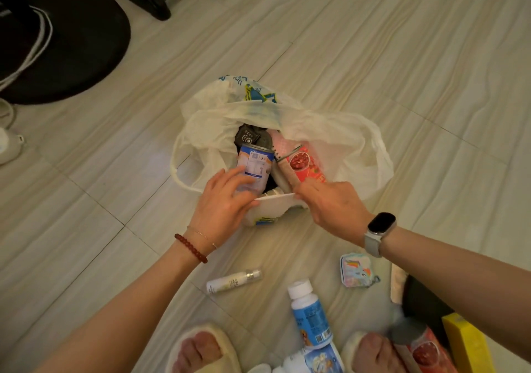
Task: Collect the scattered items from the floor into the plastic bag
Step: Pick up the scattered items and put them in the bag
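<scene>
A white plastic bag lies open on the tiled floor. Inside it I see a blue-and-white can, a red packet and a dark item. My left hand rests against the can, fingers spread over its lower end at the bag's near rim. My right hand pinches the near rim of the bag beside the red packet. On the floor near me lie a small white spray bottle, a blue-labelled white bottle, a rainbow-pony pouch and another white bottle.
A black round cushion with white cord lies at the far left. My feet in pale slippers are at the bottom edge. A yellow box and a red packet sit bottom right. Dark furniture legs stand at the top.
</scene>
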Motion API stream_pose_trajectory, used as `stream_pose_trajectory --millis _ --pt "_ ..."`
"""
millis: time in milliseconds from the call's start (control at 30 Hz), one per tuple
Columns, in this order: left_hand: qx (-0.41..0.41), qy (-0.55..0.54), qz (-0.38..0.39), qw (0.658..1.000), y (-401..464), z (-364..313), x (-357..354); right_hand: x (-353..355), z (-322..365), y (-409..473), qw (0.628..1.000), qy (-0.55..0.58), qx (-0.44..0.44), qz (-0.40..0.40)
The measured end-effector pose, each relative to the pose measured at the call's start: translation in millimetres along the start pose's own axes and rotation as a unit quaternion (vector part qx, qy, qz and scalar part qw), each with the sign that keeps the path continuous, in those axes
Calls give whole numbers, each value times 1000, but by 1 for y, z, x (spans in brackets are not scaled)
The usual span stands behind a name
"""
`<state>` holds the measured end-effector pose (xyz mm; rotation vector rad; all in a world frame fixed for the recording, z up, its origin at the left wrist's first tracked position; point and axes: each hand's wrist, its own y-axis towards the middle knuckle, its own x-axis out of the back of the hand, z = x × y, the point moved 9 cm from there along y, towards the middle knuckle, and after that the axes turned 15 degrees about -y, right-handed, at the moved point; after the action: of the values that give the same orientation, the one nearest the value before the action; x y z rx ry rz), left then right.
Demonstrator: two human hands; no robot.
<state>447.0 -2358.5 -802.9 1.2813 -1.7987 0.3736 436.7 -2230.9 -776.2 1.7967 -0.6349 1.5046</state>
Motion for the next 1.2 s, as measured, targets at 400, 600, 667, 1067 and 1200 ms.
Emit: stream_pose_trajectory --millis 400,600,667,1067,1200 --pt "-62 -71 -183 979 72 -53 107 109 -68 61 961 95 -87 -245" --pt "-24 15 -101 995 31 -29 61 33 -40 23 995 63 -8 -81" --pt "-11 -3 -85 996 22 -25 54 30 -33 20 996 63 14 -65" --pt "51 6 -155 987 15 -17 66 44 -41 19 995 4 -45 -88" --pt "-3 28 -146 989 10 -33 61 62 -20 11 987 21 3 -159"
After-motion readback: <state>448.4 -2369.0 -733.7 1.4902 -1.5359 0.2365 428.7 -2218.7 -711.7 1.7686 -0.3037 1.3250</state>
